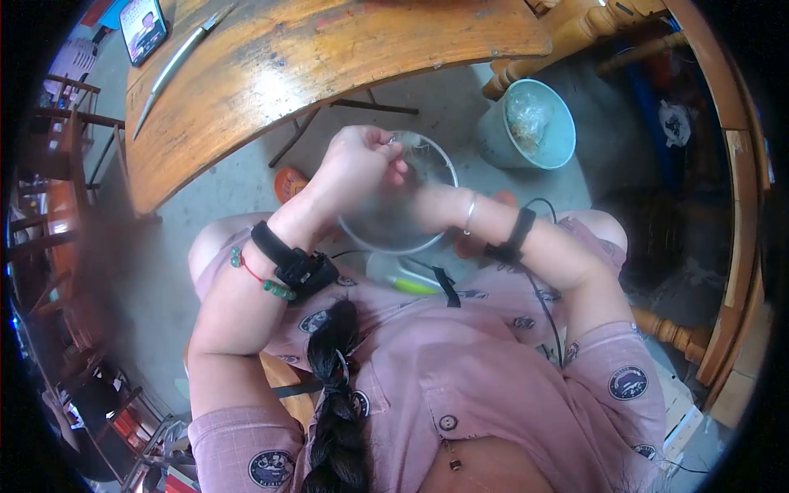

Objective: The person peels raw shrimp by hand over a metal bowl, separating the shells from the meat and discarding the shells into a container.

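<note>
Dusty-pink cloth is filling the nearest part of my view: a short-sleeved badge-printed shirt (pixel 493 353), with a black plaited braid (pixel 333 403) hanging over its left side. Beyond it, a round see-through bowl with a pale rim (pixel 454 177) is sitting between the knees, short of the table's near edge. The bare right hand (pixel 415 209) is reaching over the bowl, but its fingers are blurring, so I cannot tell whether they are gripping anything. The bare left hand (pixel 362 164) is hovering above the rim, thumb and fingertips pinching narrowly; whatever may be between them is too small for me to name.

I am judging the handwork at the bowl to be under way, not finished, since both hands are gathering there; blurred contents are keeping me from telling how much is done or left.

Farther out, a pale-green plastic pail (pixel 497 141) is standing off the table's right end, holding a crumpled clear plastic bag (pixel 528 115). On the brown wooden table (pixel 362 53), a slim silvery knife (pixel 177 70) is lying along the left edge, and a lit dark-framed phone (pixel 142 30) is resting near the far left corner.
</note>
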Demonstrator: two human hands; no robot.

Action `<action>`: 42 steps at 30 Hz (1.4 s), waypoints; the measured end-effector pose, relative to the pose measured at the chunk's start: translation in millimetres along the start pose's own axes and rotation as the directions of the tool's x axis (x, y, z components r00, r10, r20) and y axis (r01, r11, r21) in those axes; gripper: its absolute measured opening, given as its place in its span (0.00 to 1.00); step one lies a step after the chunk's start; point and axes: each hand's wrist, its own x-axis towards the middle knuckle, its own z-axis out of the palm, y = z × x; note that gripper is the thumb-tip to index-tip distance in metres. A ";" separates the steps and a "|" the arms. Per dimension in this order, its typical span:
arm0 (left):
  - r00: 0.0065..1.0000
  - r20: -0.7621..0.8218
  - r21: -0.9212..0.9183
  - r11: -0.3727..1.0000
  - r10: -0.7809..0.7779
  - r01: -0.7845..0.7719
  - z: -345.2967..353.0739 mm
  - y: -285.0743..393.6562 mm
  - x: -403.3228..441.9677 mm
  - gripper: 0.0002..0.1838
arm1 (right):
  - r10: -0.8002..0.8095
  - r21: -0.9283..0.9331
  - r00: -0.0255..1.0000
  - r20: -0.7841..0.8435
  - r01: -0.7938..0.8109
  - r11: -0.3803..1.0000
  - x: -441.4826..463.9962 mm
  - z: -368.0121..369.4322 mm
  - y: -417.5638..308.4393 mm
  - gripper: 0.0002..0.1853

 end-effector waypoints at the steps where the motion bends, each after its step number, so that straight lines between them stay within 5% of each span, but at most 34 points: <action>1: 1.000 0.005 0.006 1.000 0.005 -0.005 -0.7 -1.6 1.6 0.11 | -0.057 0.128 0.998 0.021 0.053 0.990 4.3 6.4 -0.8 0.12; 2: 1.000 0.011 0.013 1.000 0.009 -0.009 -0.8 -2.3 2.7 0.11 | -0.115 0.257 0.993 0.035 0.102 0.961 7.1 12.1 -0.6 0.13; 6: 1.000 0.015 0.011 1.000 -0.003 0.003 1.3 0.3 2.5 0.10 | -0.246 0.250 0.957 0.154 0.203 0.947 -19.4 -14.0 -7.3 0.17; 12: 0.999 0.024 0.011 0.999 -0.038 0.038 0.0 -6.8 7.4 0.09 | -0.318 0.317 0.948 -0.007 0.304 0.898 -25.3 0.1 4.1 0.10; 15: 0.999 0.025 -0.024 0.999 -0.029 0.030 -1.8 -10.8 10.1 0.17 | -0.376 0.490 0.915 -0.147 0.398 0.776 -31.8 2.2 19.6 0.07; 19: 0.999 0.034 -0.043 0.999 -0.031 0.032 -1.0 -9.4 8.5 0.19 | -0.101 0.434 0.892 -0.441 0.311 0.845 -83.8 -49.7 48.0 0.07; 24: 0.999 0.048 -0.062 0.998 -0.026 0.028 -0.7 -11.0 10.3 0.19 | 0.358 0.235 0.739 -0.571 -0.271 0.933 -124.5 -61.4 127.2 0.10; 27: 0.999 0.039 -0.043 0.999 -0.003 0.004 0.4 -11.0 9.8 0.19 | 0.370 0.161 0.698 -0.613 -0.348 0.923 -125.9 -51.2 145.7 0.14; 29: 0.999 0.020 -0.006 1.000 -0.027 0.027 2.4 -6.0 5.6 0.10 | 0.320 0.194 0.673 -0.666 -0.258 0.946 -112.3 -52.5 136.8 0.20; 33: 1.000 -0.003 0.006 1.000 -0.022 0.022 1.3 -3.9 5.4 0.10 | 0.042 0.156 0.702 -0.711 0.099 0.983 -72.2 -54.7 69.8 0.31; 39: 1.000 0.019 0.012 1.000 0.007 -0.007 1.0 -1.2 1.2 0.12 | 0.165 0.120 0.720 -0.674 -0.114 0.986 -20.4 -30.1 38.7 0.40; 42: 1.000 0.012 0.007 1.000 0.012 -0.012 1.4 1.8 -1.0 0.12 | 0.218 0.183 0.774 -0.594 -0.134 0.974 -10.7 -23.4 39.9 0.35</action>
